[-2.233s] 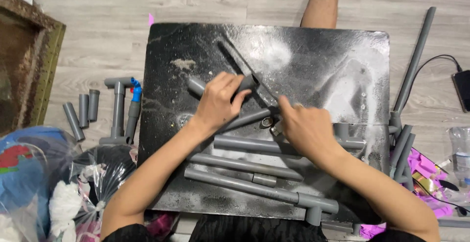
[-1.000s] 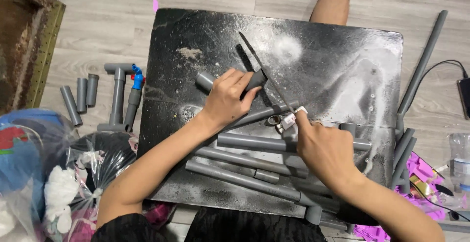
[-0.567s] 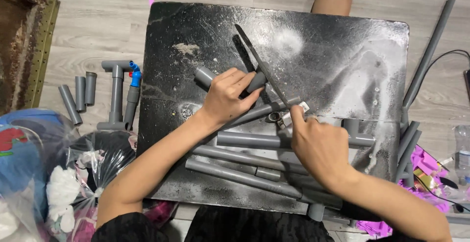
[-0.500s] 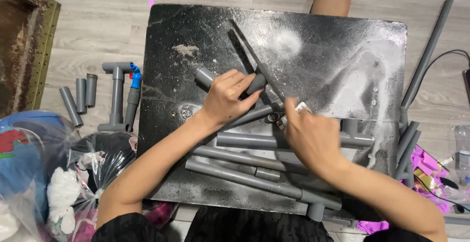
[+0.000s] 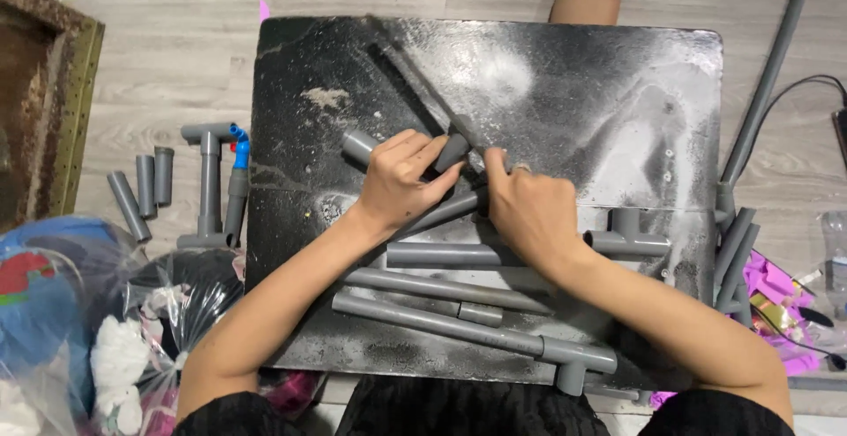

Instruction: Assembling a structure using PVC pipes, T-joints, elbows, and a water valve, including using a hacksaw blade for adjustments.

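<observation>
Overhead view, ctr of frame: left hand (image 5: pixel 401 184) w/ fingers curled round a short grey plastic pipe piece (image 5: pixel 360 146), which lies diagonally on the black, white-dusted work board (image 5: pixel 618 109); right hand (image 5: pixel 529 211) just beside it, fingers bent and closed on a dark, long-handled tool (image 5: pixel 423 92) whose handle runs toward upper left of the board; the blurred tool meets the pipe betw. the two hands; exact grip on tool partly hidden. Below the hands: several long grey pipes (image 5: pixel 441 288) lying roughly parallel; grey T-fitting (image 5: pixel 626 235) to right of right hand. Left of board, on pale wood floor (image 5: pixel 176 48): grey pipe assembly w/ blue elbow (image 5: pixel 236 143); clear plastic bags (image 5: pixel 106 330) at lower left.
</observation>
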